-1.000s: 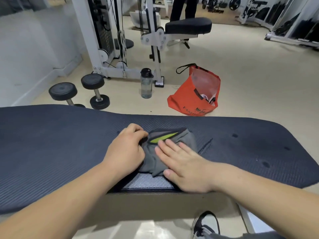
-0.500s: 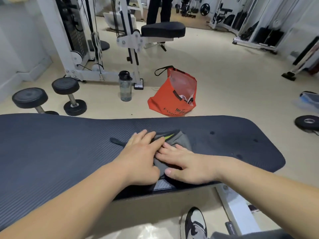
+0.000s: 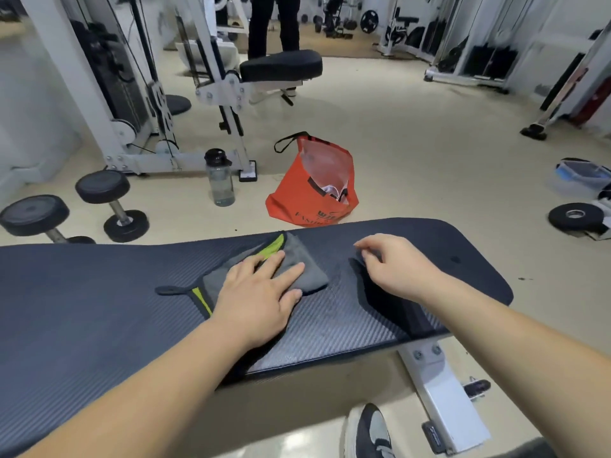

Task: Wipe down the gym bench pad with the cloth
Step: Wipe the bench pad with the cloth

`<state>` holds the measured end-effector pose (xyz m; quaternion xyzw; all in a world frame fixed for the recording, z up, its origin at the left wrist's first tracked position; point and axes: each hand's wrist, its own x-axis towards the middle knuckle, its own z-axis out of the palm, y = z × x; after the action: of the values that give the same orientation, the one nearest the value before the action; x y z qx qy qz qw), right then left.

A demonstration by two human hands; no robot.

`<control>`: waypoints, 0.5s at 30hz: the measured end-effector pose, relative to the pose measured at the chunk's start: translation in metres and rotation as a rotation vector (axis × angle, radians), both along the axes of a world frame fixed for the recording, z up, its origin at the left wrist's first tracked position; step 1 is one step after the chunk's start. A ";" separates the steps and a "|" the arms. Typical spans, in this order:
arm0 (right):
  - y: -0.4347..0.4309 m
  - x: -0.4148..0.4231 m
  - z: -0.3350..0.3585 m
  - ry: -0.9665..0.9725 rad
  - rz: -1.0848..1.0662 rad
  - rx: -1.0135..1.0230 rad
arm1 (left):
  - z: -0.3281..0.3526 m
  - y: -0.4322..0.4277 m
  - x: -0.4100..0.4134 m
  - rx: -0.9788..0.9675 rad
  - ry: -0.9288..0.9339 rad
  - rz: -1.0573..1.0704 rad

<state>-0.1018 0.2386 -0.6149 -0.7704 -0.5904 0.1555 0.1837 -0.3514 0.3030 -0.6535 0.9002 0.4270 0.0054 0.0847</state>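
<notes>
Grey cloth (image 3: 299, 269) with lime trim; ribbed dark-blue mat (image 3: 82, 292); orange bag (image 3: 314, 193).

Both forearms (image 3: 172, 375) are bare right up to the frame edges, with no sleeve cuff in view on either. The left hand (image 3: 261, 292) and the right hand (image 3: 393, 266) are bare too, and the nails that show look short. Low in the view is one shoe (image 3: 370, 434), a trainer with a black upper, a grey panel over the toe and a pale rim along the sole. In the bottom right corner is a strip of dark grey cloth (image 3: 529, 449), seemingly a trouser leg, though too little shows to be sure
</notes>
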 end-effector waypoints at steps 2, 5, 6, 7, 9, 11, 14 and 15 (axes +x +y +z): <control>0.008 0.017 -0.003 0.021 -0.039 0.001 | 0.003 -0.012 0.007 0.050 0.033 0.041; 0.018 0.042 -0.009 0.032 -0.096 0.000 | 0.007 -0.042 0.004 0.066 0.068 -0.148; 0.021 0.048 -0.011 0.017 -0.102 -0.006 | 0.009 -0.041 0.002 0.051 0.067 -0.201; 0.024 0.051 -0.013 -0.001 -0.099 -0.013 | 0.012 -0.033 0.002 0.031 0.069 -0.218; 0.032 0.055 -0.015 -0.014 -0.096 -0.022 | 0.013 -0.006 0.011 0.025 0.075 -0.139; 0.040 0.059 -0.014 0.017 -0.116 -0.031 | 0.012 0.021 0.032 0.020 0.122 0.063; 0.047 0.063 -0.016 0.020 -0.131 -0.059 | 0.003 0.008 0.067 0.029 0.115 0.221; 0.047 0.064 -0.019 0.005 -0.132 -0.069 | -0.001 -0.006 0.072 0.053 0.108 0.143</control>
<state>-0.0374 0.2860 -0.6342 -0.8130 -0.5323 0.1652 0.1685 -0.2795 0.2966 -0.6546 0.8683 0.4941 -0.0258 0.0372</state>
